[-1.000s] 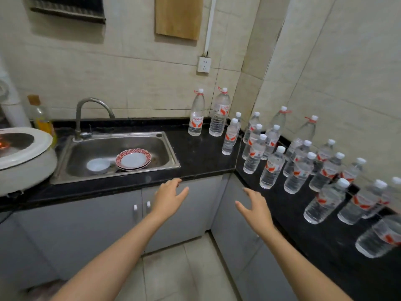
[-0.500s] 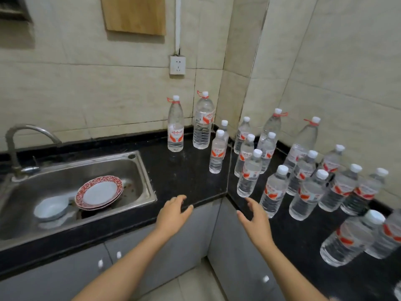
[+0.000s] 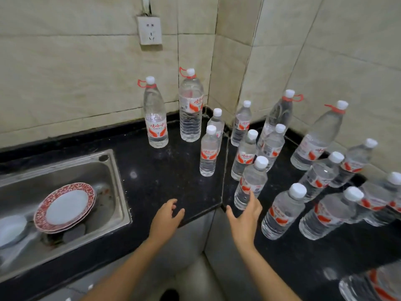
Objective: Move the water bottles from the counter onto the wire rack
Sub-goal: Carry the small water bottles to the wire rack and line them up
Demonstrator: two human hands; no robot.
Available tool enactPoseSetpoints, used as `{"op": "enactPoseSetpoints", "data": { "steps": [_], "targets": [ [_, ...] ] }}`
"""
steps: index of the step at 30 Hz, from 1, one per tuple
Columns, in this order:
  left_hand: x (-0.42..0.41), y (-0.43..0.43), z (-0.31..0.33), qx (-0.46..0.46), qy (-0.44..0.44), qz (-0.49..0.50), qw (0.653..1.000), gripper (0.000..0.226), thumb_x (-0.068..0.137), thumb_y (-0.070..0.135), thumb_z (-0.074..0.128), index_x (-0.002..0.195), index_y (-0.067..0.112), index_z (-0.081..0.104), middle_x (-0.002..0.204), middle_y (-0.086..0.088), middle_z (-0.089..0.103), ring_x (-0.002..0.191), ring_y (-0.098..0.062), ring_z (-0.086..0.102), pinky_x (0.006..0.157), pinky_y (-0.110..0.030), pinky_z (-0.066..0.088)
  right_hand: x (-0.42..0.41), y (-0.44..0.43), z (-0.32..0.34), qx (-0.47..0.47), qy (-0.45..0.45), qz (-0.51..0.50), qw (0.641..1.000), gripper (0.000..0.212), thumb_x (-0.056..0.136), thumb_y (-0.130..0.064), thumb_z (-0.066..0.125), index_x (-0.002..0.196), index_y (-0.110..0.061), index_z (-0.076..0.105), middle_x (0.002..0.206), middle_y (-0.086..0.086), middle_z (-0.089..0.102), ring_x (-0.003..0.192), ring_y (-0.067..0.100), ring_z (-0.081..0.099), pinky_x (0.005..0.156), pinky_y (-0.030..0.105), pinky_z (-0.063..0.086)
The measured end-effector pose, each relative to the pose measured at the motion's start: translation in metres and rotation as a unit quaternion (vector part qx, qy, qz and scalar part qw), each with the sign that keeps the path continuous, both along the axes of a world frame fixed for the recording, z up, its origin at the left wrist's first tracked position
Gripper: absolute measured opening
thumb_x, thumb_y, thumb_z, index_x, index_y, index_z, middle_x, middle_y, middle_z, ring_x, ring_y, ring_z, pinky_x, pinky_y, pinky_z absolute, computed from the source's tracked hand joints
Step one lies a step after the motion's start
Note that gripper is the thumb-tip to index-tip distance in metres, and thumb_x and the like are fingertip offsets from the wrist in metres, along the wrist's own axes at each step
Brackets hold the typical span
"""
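- Water bottles (image 3: 281,210) of clear plastic, with white caps and red-and-white labels, stand upright across the black stone worktop (image 3: 165,170), which bends round an inside corner of the beige tiled wall.
- Left of the corner, near the back wall, stand a slim tall bottle with a red neck loop (image 3: 155,118) and a wider tall bottle with a red neck loop (image 3: 191,109), just beside each other.
- A small front bottle (image 3: 208,153) stands apart in front of them, close to the seam in the worktop.
- Right of the seam the bottles crowd in rows along the side wall. The nearest small bottle (image 3: 251,183) stands by the front edge.
- The person's right hand (image 3: 245,220) reaches at that nearest bottle, its grip apart, fingers spread and thumb out. The fingertips lie over the bottle's lower part; whether they touch it cannot be told.
- The left hand (image 3: 166,218) hovers over the worktop's front edge, its grip apart, fingers loosely bent, holding nothing.
- A stainless steel sink (image 3: 117,192) is set into the worktop at the left. In it lie stacked white plates with red patterned rims (image 3: 65,207) and a white bowl (image 3: 10,229).
- A white wall socket (image 3: 149,30) sits on the tiles above the tall bottles.
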State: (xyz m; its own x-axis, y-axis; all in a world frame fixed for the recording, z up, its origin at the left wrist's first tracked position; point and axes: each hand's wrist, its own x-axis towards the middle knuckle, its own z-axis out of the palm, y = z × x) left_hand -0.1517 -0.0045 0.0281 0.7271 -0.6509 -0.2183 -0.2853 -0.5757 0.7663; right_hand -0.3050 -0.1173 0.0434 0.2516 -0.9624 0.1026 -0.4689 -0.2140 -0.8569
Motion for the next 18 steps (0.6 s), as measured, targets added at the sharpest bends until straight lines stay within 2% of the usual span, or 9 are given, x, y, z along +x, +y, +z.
{"op": "enactPoseSetpoints", "data": {
  "steps": [4,8,11,16,18],
  "targets": [
    [0.025,-0.043,-0.003,-0.022,0.018,-0.008,1.000,0.056,0.090,0.025,0.057,0.140,0.013,0.035,0.134,-0.010,0.048,0.117,-0.022,0.051,0.096,-0.032,0.043,0.022,-0.019,-0.012,0.029,-0.015,-0.064,0.997,0.088,0.078,-0.007,0.071,0.146,-0.010,0.016,0.148,0.021,0.018,0.137,0.029,0.023,0.109,0.037,0.028],
    [0.050,-0.090,-0.007,-0.064,0.034,-0.042,0.996,0.074,0.086,0.025,0.063,0.146,0.016,0.020,0.145,-0.011,0.032,0.129,-0.024,0.042,0.106,-0.041,0.040,0.044,-0.036,-0.017,0.017,-0.022,-0.151,0.988,0.094,0.075,-0.004,0.073,0.146,-0.005,0.012,0.147,0.025,0.021,0.138,0.033,0.021,0.111,0.037,0.023],
    [0.072,-0.127,-0.009,-0.093,0.032,-0.060,0.993,0.083,0.080,0.023,0.070,0.146,0.015,0.019,0.145,-0.014,0.031,0.132,-0.027,0.037,0.108,-0.043,0.037,0.059,-0.053,-0.019,-0.006,-0.031,-0.221,0.975,0.098,0.069,-0.002,0.077,0.145,-0.001,0.014,0.145,0.027,0.026,0.136,0.038,0.024,0.110,0.039,0.022],
    [0.094,-0.170,-0.017,-0.123,0.042,-0.095,0.987,0.103,0.067,0.023,0.081,0.147,0.013,0.017,0.147,-0.014,0.031,0.136,-0.027,0.033,0.110,-0.045,0.033,0.062,-0.083,-0.018,0.016,-0.059,-0.277,0.959,0.104,0.069,-0.006,0.078,0.147,-0.010,0.010,0.152,0.013,0.022,0.141,0.026,0.021,0.111,0.029,0.017],
    [0.097,-0.183,-0.019,-0.132,0.073,-0.100,0.983,0.109,0.063,0.020,0.084,0.147,0.014,0.015,0.147,-0.011,0.032,0.136,-0.025,0.033,0.110,-0.047,0.033,0.058,-0.091,-0.021,0.017,-0.051,-0.281,0.958,0.105,0.069,-0.007,0.079,0.148,-0.014,0.009,0.152,0.009,0.024,0.140,0.024,0.025,0.113,0.033,0.021]
  ]
}}
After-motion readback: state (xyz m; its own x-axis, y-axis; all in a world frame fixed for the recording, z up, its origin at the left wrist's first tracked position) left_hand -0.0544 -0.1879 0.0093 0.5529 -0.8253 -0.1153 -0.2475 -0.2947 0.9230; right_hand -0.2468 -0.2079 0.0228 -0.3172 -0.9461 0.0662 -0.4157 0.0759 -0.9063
